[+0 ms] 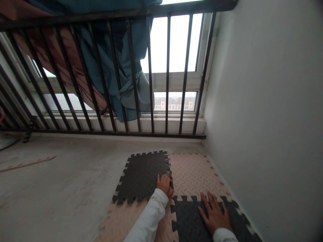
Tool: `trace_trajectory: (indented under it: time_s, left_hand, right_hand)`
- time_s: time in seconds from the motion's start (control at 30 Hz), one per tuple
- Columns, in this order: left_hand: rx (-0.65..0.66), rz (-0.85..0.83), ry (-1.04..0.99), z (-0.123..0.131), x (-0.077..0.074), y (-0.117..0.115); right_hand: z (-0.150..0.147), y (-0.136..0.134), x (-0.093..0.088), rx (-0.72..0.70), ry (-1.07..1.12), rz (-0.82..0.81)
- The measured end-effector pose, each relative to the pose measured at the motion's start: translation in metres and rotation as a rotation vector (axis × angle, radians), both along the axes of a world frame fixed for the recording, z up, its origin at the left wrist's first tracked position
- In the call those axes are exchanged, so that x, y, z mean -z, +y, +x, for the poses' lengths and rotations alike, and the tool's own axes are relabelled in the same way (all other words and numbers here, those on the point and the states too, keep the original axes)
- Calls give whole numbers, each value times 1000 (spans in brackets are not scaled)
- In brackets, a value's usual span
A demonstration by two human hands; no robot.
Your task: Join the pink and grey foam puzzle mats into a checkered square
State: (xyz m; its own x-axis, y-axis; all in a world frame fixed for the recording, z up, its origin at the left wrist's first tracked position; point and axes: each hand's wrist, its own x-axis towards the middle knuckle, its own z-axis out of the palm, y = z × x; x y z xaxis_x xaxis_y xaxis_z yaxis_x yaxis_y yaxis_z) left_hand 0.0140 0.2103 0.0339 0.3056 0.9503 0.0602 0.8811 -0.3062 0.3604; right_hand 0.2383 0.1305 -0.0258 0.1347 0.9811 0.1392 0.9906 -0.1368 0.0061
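Observation:
Interlocking foam mat tiles with toothed edges lie on the floor. My left hand (pixel 164 185) is closed, fingers curled at the right edge of the upper-left black foam tile (pixel 143 171), by its seam with the upper-right beige foam tile (pixel 191 173). The fingertips are partly hidden. Spread flat, my right hand (pixel 214 211) rests on the lower-right black foam tile (pixel 188 220), its fingertips close to the beige tile's lower edge. Under my left sleeve lies the lower-left beige foam tile (pixel 121 216), partly covered by the arm.
A white wall (pixel 267 101) rises along the tiles' right side. Beyond the tiles stands a black metal railing (pixel 151 135) before the windows, with blue curtain (pixel 101 64) and pink cloth behind its bars. A pinkish toothed strip (pixel 27 164) lies on the grey floor (pixel 73 181) at left.

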Motion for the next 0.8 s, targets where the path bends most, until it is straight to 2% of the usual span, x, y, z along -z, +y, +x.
trace_trajectory:
  time_s: [0.2,0.33,0.6,0.8]
  left_hand:
    - [105,-101,80,3,9,0]
    - [109,-84,67,2,15,-3]
    - [158,-88,74,2,11,0]
    - [140,-58,42,0,20,4]
  right_hand:
    - [4,1,3,-16,27,-26]
    - [1,-1,-1,-7,12,-12]
    - [-2,1,0,24,-10,-31]
    - [-2,0,-1,25,-16,-40]
